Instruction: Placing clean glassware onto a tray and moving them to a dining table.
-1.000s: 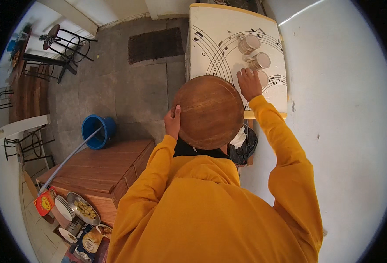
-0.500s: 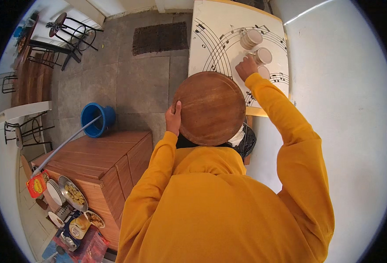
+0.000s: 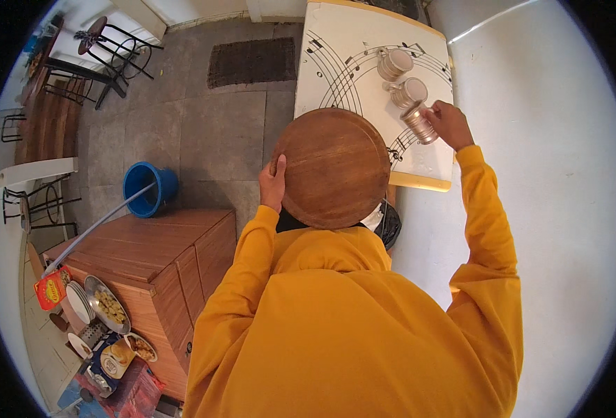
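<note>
A round brown wooden tray (image 3: 332, 168) is held flat in front of my body, its left rim gripped by my left hand (image 3: 272, 184). My right hand (image 3: 453, 125) is closed around the handle side of a shiny metal mug (image 3: 417, 124), which is tilted over the white table (image 3: 343, 45). Just beyond it stand two similar mugs, a nearer one (image 3: 414, 90) and a farther one (image 3: 396, 63), with pale tops showing. From this angle I cannot tell whether the held mug touches the tabletop.
Beside the table on the right is a white wall (image 3: 517, 139). At left stand a wooden cabinet (image 3: 147, 244) and a blue bucket (image 3: 151, 189) with a pole in it. Dishes, including an oval food platter (image 3: 109, 306), lie at lower left. A dark mat (image 3: 251, 63) is on the floor.
My right hand has moved right and taken the nearest mug by its handle side, tipping it and turning it. My left hand keeps its hold on the tray.
</note>
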{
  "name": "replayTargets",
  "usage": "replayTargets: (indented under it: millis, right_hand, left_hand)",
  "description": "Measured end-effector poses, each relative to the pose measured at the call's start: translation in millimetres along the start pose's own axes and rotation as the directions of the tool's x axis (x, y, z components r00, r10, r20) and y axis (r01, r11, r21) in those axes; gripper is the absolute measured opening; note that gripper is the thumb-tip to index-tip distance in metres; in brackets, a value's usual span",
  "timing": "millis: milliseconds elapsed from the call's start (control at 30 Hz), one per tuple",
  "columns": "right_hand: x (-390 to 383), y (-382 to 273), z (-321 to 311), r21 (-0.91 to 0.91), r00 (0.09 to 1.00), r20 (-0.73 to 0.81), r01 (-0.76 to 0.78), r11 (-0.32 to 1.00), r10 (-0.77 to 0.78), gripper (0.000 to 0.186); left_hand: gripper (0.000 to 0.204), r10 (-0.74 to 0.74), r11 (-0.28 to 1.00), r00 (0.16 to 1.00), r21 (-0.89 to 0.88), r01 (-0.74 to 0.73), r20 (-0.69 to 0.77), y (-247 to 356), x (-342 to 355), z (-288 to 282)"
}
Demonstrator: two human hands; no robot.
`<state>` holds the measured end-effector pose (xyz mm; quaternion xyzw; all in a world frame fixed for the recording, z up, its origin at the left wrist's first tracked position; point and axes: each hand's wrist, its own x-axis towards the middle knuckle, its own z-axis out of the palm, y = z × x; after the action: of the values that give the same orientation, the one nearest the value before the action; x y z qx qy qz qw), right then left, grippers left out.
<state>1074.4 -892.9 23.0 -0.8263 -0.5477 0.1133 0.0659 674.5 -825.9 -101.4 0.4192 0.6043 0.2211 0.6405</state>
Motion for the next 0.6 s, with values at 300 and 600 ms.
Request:
replayTargets:
  millis: [300, 600]
  right_hand:
    - [-75, -74, 36, 0.901, 0.982, 0.129, -0.174, 0.396, 0.138, 0.028]
    - [-100, -137, 105, 0.947, 0.994, 0.106, -0.112, 0.3, 0.037, 0.026]
  left_hand:
    - [0.06, 0.026, 0.997, 1.0, -0.073, -0.026, 0.001, -4, 11, 17]
    - [0.063, -0.028, 0.989, 0.997, -0.144, 0.039, 0.078, 10, 11, 21]
